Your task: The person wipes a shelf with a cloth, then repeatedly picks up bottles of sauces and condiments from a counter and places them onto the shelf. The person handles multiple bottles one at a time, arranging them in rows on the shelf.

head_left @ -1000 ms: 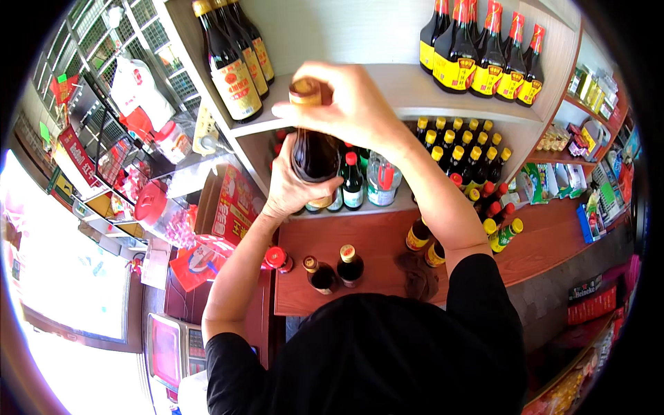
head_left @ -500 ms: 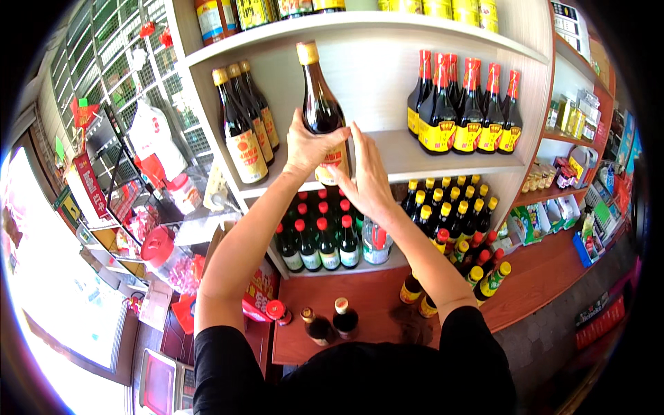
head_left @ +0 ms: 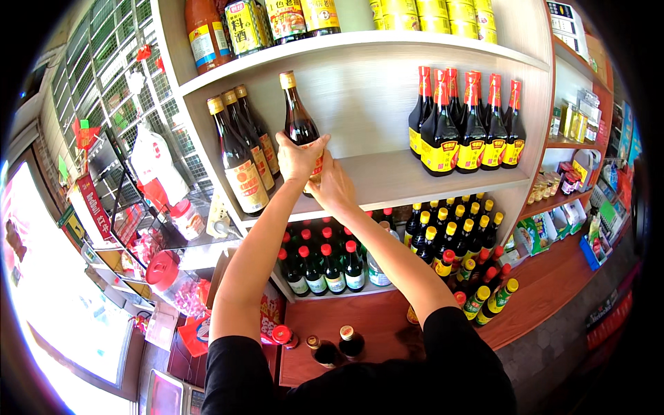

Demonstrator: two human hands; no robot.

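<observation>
On the middle shelf, both my hands are on a dark glass bottle (head_left: 299,123) with a gold cap, which leans slightly. My left hand (head_left: 301,159) wraps round its body, below the shoulder. Lower down, my right hand (head_left: 335,189) grips the bottle near its base, and the two hands cover most of the orange label. Just left of it stands a short row of matching gold-capped bottles (head_left: 243,173) with cream and orange labels. Whether the held bottle's base touches the shelf board (head_left: 387,180) is hard to make out.
Red-necked bottles with yellow labels (head_left: 443,149) stand at the shelf's right. Below are green bottles with red caps (head_left: 334,273) and yellow-capped dark bottles (head_left: 456,228). Two bottles (head_left: 351,342) and a red-lidded jar (head_left: 283,335) rest on the brown counter (head_left: 380,325).
The held bottle has moved left and lower, closer to the matching row. My right hand, more spread before, now closes round its lower part. The view has shifted a little.
</observation>
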